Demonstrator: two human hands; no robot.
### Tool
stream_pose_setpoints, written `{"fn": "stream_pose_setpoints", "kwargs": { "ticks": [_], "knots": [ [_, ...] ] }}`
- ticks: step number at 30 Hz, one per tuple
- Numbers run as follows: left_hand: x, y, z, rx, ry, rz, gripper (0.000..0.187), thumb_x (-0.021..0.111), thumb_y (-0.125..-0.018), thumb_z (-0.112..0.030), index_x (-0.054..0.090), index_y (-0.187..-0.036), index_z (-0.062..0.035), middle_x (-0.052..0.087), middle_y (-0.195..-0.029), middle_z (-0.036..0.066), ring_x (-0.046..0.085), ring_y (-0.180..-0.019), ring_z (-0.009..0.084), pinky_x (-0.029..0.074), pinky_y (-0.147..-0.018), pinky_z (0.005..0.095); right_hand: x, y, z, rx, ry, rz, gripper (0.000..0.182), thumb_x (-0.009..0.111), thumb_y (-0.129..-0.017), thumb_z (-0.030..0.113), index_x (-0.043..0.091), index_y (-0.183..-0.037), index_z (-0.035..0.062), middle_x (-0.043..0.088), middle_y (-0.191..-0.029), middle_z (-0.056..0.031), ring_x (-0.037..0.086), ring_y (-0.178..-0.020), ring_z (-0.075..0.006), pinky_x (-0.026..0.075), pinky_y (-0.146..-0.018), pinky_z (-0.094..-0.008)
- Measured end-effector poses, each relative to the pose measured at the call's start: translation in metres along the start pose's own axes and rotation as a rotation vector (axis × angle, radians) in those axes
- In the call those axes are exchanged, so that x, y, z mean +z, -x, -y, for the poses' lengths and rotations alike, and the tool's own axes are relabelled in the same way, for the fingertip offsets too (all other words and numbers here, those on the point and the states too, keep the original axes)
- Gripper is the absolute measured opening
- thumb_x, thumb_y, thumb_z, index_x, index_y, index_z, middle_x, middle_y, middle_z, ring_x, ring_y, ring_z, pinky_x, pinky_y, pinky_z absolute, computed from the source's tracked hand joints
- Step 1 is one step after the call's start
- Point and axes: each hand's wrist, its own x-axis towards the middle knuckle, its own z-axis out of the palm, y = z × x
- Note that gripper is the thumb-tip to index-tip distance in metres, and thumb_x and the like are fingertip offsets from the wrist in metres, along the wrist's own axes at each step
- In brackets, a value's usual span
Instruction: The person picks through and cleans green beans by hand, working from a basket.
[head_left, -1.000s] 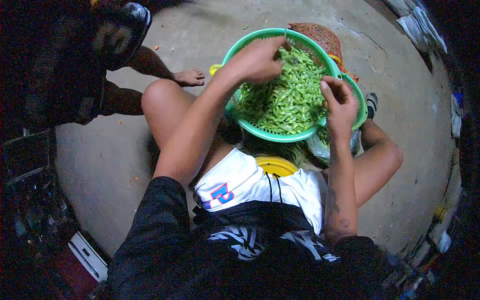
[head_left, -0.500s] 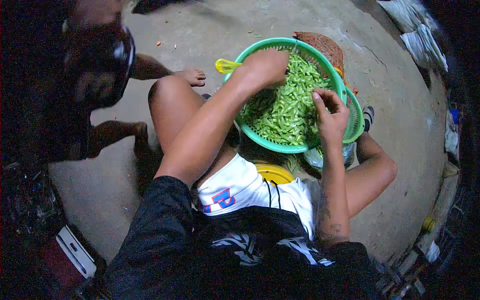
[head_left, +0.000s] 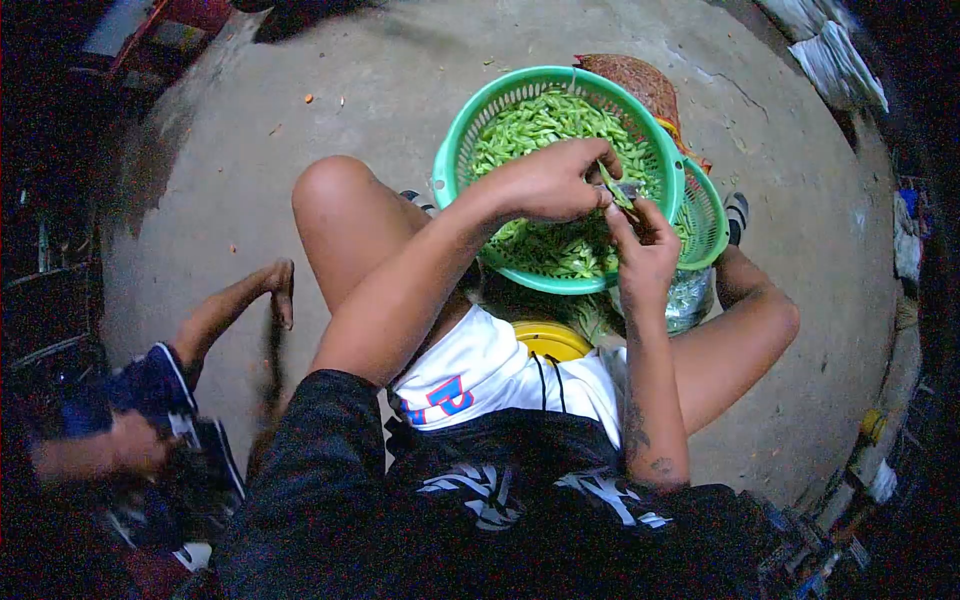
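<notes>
In front of me, a green plastic basket (head_left: 449, 150) holds many small green pieces (head_left: 545, 120), like cut pods. Over its right side, my left hand (head_left: 560, 180) is closed with its fingertips at a slim green pod (head_left: 613, 186). My right hand (head_left: 648, 250) meets it from below, thumb and fingers pinched at the pod's lower end. A small greyish, shiny patch shows beside the pod, and I cannot tell whether it is a blade. Both hands are above the heap, with the right one over the basket's near right rim.
A second green basket (head_left: 713, 215) stands against the first on the right, near a clear plastic bag (head_left: 690, 302). Behind them lies a reddish-brown mesh sack (head_left: 640, 85). A yellow round lid (head_left: 553, 340) sits between my legs. On the left is another person's leg (head_left: 225, 310).
My left hand has come back from inside the basket to meet my right hand at a pod. A yellow item by the left rim no longer shows. The other person has moved toward the lower left.
</notes>
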Motion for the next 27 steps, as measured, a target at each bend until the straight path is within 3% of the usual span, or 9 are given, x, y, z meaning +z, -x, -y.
{"fn": "stream_pose_setpoints", "kwargs": {
  "ticks": [5, 12, 15, 20, 22, 23, 24, 26, 27],
  "knots": [
    [-0.006, -0.001, 0.004, -0.040, 0.055, -0.004, 0.038, 0.072, -0.087, -0.018, 0.062, -0.121, -0.0052, 0.068, -0.102, 0.010, 0.063, -0.091, 0.0189, 0.052, -0.080, 0.0330, 0.003, -0.009, 0.001, 0.027, -0.064, 0.036, 0.026, 0.078, -0.088, 0.011, 0.071, -0.109, -0.0033, 0.071, -0.099, -0.0045, 0.063, -0.091, -0.0116, 0.049, -0.086, -0.0267],
    [-0.008, 0.003, 0.003, -0.020, 0.057, 0.011, 0.037, 0.070, -0.088, -0.017, 0.062, -0.121, -0.0035, 0.070, -0.103, 0.012, 0.066, -0.093, 0.0234, 0.054, -0.081, 0.0378, 0.003, -0.004, 0.003, 0.028, -0.069, 0.001, 0.015, 0.077, -0.088, 0.010, 0.068, -0.094, -0.0006, 0.068, -0.089, -0.0015, 0.059, -0.081, -0.0078, 0.048, -0.077, -0.0242],
    [0.002, 0.001, 0.001, 0.145, -0.177, -0.222, 0.036, 0.068, -0.085, -0.010, 0.060, -0.119, 0.0000, 0.069, -0.107, 0.022, 0.069, -0.098, 0.0357, 0.055, -0.085, 0.0448, 0.000, 0.001, 0.006, 0.080, -0.005, 0.043, 0.014, 0.076, -0.088, 0.010, 0.066, -0.089, 0.0005, 0.065, -0.083, -0.0006, 0.057, -0.076, -0.0066, 0.048, -0.070, -0.0242],
    [0.030, 0.004, -0.029, 0.443, -0.315, -0.443, 0.039, 0.066, -0.078, -0.002, 0.058, -0.117, -0.0019, 0.066, -0.094, 0.022, 0.066, -0.090, 0.0431, 0.054, -0.077, 0.0496, -0.008, 0.012, 0.021, 0.100, 0.009, 0.115, 0.008, 0.069, -0.088, 0.005, 0.064, -0.092, -0.0005, 0.064, -0.082, -0.0008, 0.055, -0.071, -0.0053, 0.047, -0.066, -0.0224],
    [0.025, 0.005, -0.041, 0.486, -0.272, -0.507, 0.042, 0.065, -0.078, -0.001, 0.056, -0.120, -0.0022, 0.067, -0.089, 0.020, 0.067, -0.082, 0.0430, 0.055, -0.071, 0.0480, -0.031, 0.026, 0.039, 0.146, 0.020, 0.145, 0.014, 0.067, -0.088, 0.003, 0.066, -0.102, -0.0017, 0.064, -0.084, -0.0001, 0.057, -0.073, -0.0055, 0.049, -0.068, -0.0226],
    [0.016, 0.006, -0.042, 0.527, -0.398, -0.547, 0.053, 0.064, -0.075, 0.000, 0.053, -0.128, -0.0034, 0.067, -0.087, 0.020, 0.068, -0.078, 0.0428, 0.056, -0.068, 0.0468, -0.044, 0.037, 0.059, 0.099, 0.138, 0.103, 0.019, 0.067, -0.089, 0.003, 0.067, -0.108, -0.0009, 0.065, -0.085, 0.0000, 0.058, -0.075, -0.0063, 0.050, -0.070, -0.0228],
    [0.012, 0.008, -0.034, 0.526, -0.387, -0.531, 0.053, 0.064, -0.075, 0.000, 0.053, -0.128, -0.0034, 0.067, -0.087, 0.020, 0.068, -0.078, 0.0428, 0.056, -0.068, 0.0468, -0.056, 0.050, 0.075, 0.053, 0.256, 0.062, 0.024, 0.068, -0.090, 0.003, 0.067, -0.114, -0.0001, 0.065, -0.087, 0.0001, 0.059, -0.077, -0.0071, 0.050, -0.071, -0.0229],
    [0.003, 0.011, -0.019, 0.033, -0.833, -0.221, 0.067, 0.063, -0.072, 0.000, 0.049, -0.137, -0.0058, 0.067, -0.087, 0.024, 0.068, -0.082, 0.0435, 0.056, -0.073, 0.0499, -0.084, 0.070, 0.088, -0.054, 0.248, -0.206, 0.030, 0.069, -0.091, 0.003, 0.068, -0.121, 0.0023, 0.066, -0.089, -0.0016, 0.060, -0.078, -0.0099, 0.050, -0.074, -0.0223],
    [0.000, 0.013, -0.018, 0.038, -0.825, -0.219, 0.067, 0.063, -0.072, 0.000, 0.049, -0.137, -0.0058, 0.067, -0.087, 0.024, 0.068, -0.082, 0.0435, 0.056, -0.073, 0.0499, -0.114, 0.074, 0.088, -0.164, 0.318, -0.274, 0.032, 0.067, -0.094, 0.006, 0.066, -0.125, 0.0037, 0.066, -0.096, -0.0037, 0.061, -0.083, -0.0124, 0.051, -0.077, -0.0231]
  ]
}}
